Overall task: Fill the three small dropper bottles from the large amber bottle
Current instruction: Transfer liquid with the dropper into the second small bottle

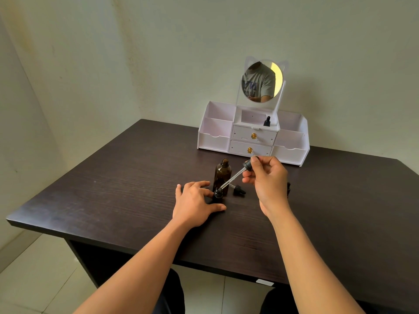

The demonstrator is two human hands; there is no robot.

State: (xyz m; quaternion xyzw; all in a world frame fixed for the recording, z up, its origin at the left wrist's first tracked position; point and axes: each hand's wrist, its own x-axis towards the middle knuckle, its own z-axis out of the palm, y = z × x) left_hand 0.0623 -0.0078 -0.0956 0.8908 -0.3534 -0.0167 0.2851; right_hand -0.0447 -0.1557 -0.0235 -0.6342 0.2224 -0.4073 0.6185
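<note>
The large amber bottle (pixel 223 173) stands uncapped in the middle of the dark table (pixel 113 189). Just in front of it is a small dropper bottle (pixel 218 196), open, which my left hand (pixel 196 203) holds at its base between thumb and fingers. My right hand (pixel 266 177) pinches the black bulb of a dropper (pixel 233 176); its glass tube slants down with the tip at the small bottle's mouth. A second dropper cap (pixel 239 190) lies on the table to the right. Another small dropper bottle (pixel 267 121) stands in the white organizer. A dark object (pixel 288 188) is mostly hidden behind my right hand.
A white desk organizer (pixel 254 134) with two drawers, side bins and a round mirror (pixel 261 81) stands at the back of the table. Walls close in behind and on the left. The table's front edge runs just below my forearms.
</note>
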